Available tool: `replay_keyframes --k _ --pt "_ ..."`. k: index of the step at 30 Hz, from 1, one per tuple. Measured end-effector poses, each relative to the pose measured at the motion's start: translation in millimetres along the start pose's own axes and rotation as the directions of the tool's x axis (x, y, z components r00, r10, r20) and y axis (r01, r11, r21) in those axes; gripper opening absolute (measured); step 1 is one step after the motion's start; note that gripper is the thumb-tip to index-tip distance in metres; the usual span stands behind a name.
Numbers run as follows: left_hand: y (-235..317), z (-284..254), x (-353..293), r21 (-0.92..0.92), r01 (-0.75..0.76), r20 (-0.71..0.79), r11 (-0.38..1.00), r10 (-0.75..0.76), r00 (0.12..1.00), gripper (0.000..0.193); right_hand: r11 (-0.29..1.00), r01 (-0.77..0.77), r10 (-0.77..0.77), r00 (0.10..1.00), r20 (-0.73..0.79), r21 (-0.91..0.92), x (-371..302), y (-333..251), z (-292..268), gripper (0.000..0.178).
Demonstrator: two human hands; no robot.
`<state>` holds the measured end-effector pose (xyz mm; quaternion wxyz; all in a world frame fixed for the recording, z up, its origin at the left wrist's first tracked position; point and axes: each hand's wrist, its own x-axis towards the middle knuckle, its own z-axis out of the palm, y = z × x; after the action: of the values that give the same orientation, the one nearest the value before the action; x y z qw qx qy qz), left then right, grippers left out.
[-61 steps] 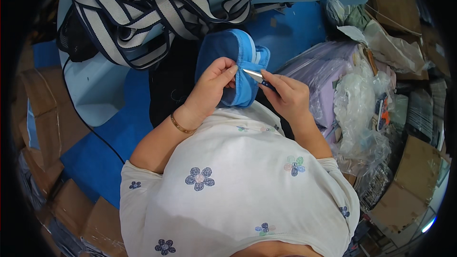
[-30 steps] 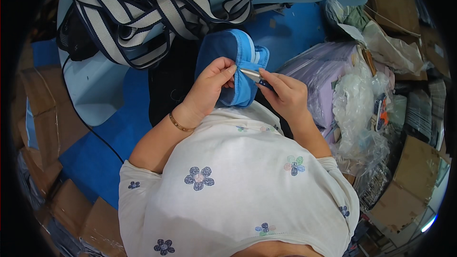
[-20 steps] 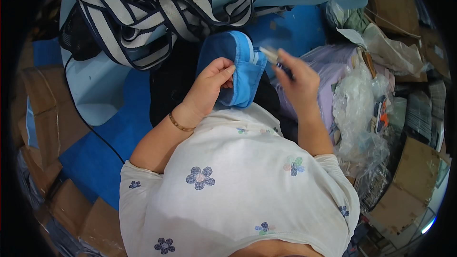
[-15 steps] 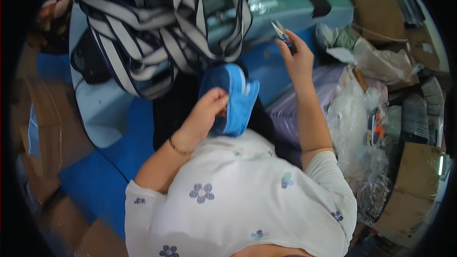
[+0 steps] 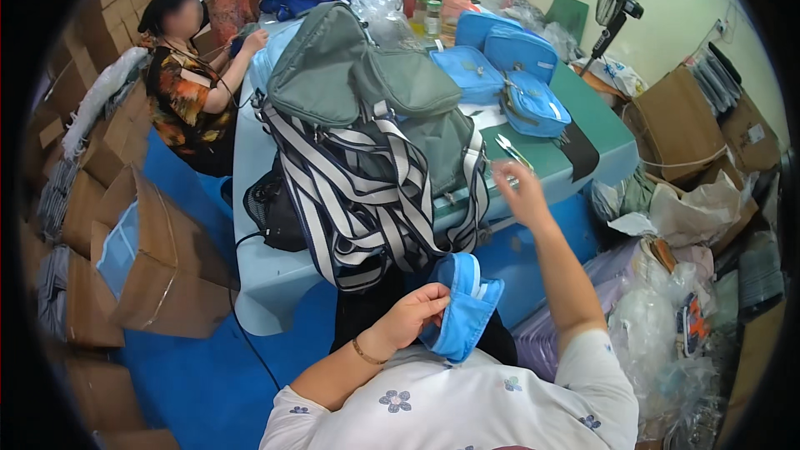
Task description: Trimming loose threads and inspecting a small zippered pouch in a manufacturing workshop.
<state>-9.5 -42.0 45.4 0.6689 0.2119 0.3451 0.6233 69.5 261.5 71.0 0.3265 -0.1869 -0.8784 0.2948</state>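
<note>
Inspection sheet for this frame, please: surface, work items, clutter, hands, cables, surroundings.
Surface: pale blue table with green top.
Job's things: small blue fabric pouch; metal thread snips on the green top.
Clutter: grey-green bags with striped straps; blue zip pouches.
Hands: left hand grips the pouch; right hand open, raised beside the snips.
Cables: black cable down the table edge.
Surroundings: cardboard boxes, standing fan, seated person.
</note>
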Motion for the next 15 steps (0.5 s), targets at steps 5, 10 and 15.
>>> replay_keyframes --k 5,10,15 --pt "17.4 -7.4 11.3 -0.087 -0.08 0.021 0.993 0.082 0.996 0.018 0.748 -0.441 0.01 0.755 0.655 0.497 -90.1 -20.0 -7.0 0.021" --pt "31.0 -16.5 18.8 -0.143 -0.043 0.024 0.989 0.047 0.999 0.017 0.572 -0.607 0.054 0.7 0.712 0.552 -153.1 -28.6 -3.7 0.031" --pt "2.9 -6.3 9.6 -0.016 -0.034 0.049 0.999 0.035 0.998 0.013 0.646 -0.49 -0.007 0.763 0.647 0.585 -201.9 -65.7 -3.2 0.039"
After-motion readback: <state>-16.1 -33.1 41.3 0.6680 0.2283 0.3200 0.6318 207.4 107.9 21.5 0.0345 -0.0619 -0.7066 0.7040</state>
